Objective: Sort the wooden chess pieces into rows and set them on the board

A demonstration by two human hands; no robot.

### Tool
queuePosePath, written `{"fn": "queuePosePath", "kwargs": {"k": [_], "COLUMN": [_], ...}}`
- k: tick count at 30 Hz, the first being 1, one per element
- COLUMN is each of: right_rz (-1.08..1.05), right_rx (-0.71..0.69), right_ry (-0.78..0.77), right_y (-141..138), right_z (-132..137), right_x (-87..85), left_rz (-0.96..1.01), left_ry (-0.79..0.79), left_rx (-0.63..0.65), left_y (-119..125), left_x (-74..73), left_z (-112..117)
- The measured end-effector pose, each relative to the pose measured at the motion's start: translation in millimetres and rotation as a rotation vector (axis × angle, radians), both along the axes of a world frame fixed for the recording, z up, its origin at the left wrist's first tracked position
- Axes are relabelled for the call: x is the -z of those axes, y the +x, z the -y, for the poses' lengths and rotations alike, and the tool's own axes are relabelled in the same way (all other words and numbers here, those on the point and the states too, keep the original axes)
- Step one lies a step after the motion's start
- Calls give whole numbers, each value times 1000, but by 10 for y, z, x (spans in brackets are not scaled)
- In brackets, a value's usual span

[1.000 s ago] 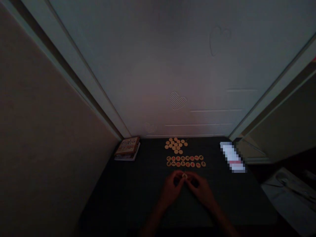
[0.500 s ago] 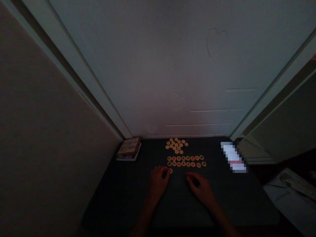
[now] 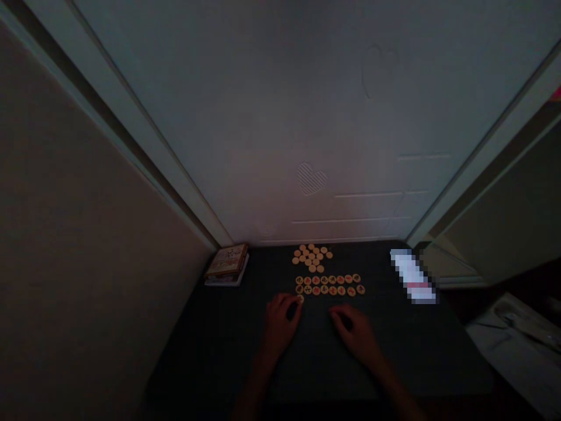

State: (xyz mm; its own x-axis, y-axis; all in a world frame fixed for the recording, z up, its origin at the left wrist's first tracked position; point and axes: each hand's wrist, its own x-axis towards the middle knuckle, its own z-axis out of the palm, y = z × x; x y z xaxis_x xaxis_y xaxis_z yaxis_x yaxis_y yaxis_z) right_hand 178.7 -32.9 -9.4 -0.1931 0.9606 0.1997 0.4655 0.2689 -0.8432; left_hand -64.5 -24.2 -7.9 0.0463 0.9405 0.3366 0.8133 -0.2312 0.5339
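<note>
On my feed, two rows of tan, round wooden discs carry red marks on some faces and dark marks on others, while the scattered plain round discs show bare tan. The dark, greenish-grey rectangular tabletop sets them off. I read the tall grey panel as faintly bluish, its embossed heart filled with diagonal stripes. The brown-and-cream flat box bears dark figures; a blurred whitish rectangle has a reddish band.

Dim light falls on a dark table against a pale panel with embossed hearts.
</note>
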Motion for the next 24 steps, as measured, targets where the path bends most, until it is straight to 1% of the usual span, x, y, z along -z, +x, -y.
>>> {"fn": "queuePosePath", "kwargs": {"k": [9,15,19,22,24], "right_rz": [1,-12,-20,-20,-25], "right_rx": [10,4,16,2,-4], "right_ry": [10,15,10,2,0], "right_y": [-7,-14,-20,-20,-20], "right_z": [-2,3,7,8,8], "right_x": [35,-3,-23,-22,-20], "left_rz": [-17,-26,-24,33,94], "left_ry": [-3,-22,-24,-21,-20], "left_rx": [13,7,16,-1,9], "left_y": [7,0,11,7,-24], "left_x": [-44,-70,-58,-60,-93], "left_z": [14,14,42,23,-81]}}
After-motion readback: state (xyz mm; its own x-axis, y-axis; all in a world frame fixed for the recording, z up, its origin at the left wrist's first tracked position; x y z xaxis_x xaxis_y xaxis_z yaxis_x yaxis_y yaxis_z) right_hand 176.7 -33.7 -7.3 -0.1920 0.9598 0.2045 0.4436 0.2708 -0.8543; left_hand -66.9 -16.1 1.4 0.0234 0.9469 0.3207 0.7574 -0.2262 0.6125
